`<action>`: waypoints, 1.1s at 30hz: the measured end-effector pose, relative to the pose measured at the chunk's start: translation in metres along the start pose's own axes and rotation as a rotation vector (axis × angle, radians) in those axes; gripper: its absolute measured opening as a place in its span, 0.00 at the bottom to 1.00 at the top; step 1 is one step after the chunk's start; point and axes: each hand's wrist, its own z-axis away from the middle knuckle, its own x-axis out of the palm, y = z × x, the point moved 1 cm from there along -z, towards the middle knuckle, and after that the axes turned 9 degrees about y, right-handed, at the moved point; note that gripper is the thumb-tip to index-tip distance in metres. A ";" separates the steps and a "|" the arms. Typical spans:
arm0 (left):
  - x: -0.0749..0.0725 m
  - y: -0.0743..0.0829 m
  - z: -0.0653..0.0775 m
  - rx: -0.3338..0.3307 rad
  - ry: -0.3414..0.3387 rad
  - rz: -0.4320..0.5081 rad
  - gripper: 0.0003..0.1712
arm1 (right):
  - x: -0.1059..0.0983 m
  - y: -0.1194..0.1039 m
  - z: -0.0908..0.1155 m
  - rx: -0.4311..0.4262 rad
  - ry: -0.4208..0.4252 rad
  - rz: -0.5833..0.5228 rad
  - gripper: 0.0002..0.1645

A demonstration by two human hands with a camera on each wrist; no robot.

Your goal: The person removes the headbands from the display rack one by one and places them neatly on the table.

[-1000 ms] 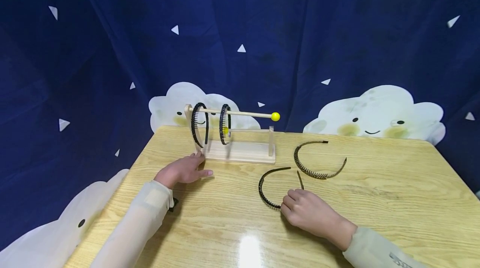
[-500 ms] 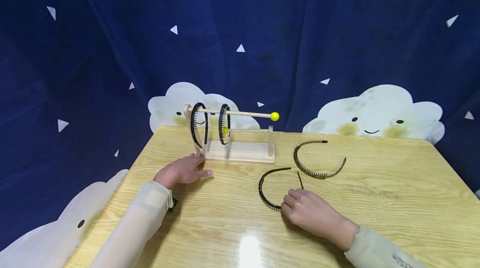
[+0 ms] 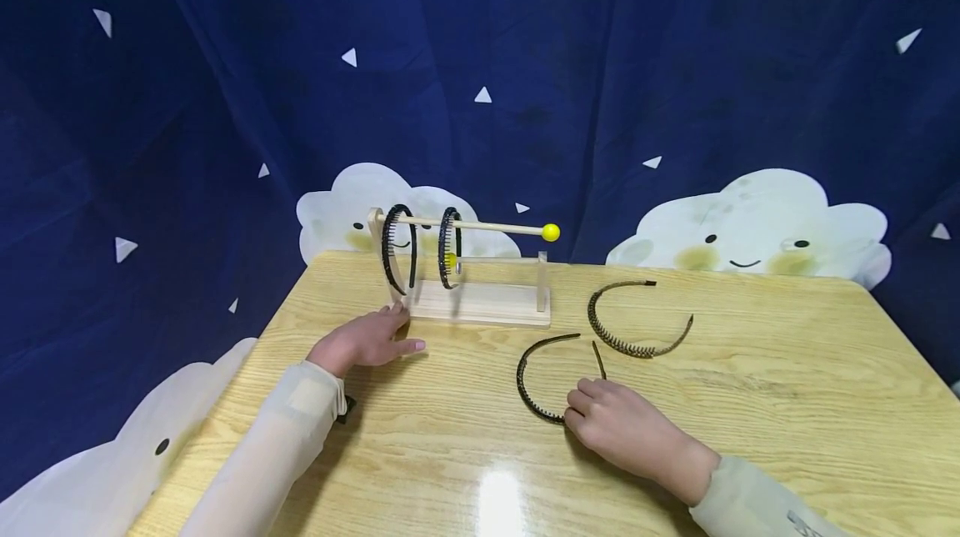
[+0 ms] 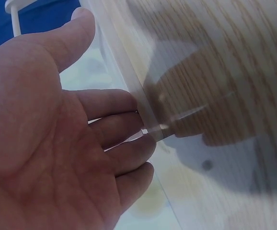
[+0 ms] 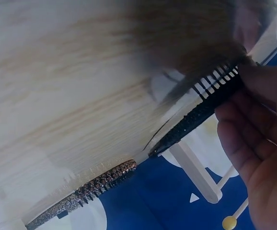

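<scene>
In the head view, my right hand [image 3: 626, 429] pinches a black toothed headband [image 3: 519, 374] between thumb and fingers at its lower right part. The right wrist view shows the band's teeth [image 5: 210, 86] beside the thumb, close over the table. My left hand [image 3: 366, 341] lies at the left front corner of a wooden stand [image 3: 480, 303], fingertips at its base, thumb stretched out to the right. Its palm shows in the left wrist view with fingers slightly bent. Two black headbands, one at the left [image 3: 387, 249] and another [image 3: 444, 247] further right, hang on the stand's upper rod.
A brown toothed headband [image 3: 600, 333] lies on the wooden table [image 3: 787, 412], right of the stand. Yellow balls cap the stand's rods, one [image 3: 551, 233] at the upper rod's right end. A dark blue curtain [image 3: 480, 37] with clouds hangs behind the table.
Almost nothing differs. My right hand and the black headband have shifted very slightly; the left hand stays at the stand's base.
</scene>
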 end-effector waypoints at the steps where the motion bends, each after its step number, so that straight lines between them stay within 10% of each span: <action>1: 0.000 0.000 0.000 0.002 0.000 0.001 0.47 | -0.001 0.000 0.000 0.004 -0.001 -0.005 0.10; 14: -0.001 0.002 0.001 -0.001 -0.007 -0.005 0.48 | -0.009 0.008 -0.011 0.049 0.042 -0.045 0.05; 33: 0.000 0.003 0.001 -0.007 -0.001 -0.013 0.48 | -0.016 0.039 -0.066 0.489 0.211 -0.276 0.11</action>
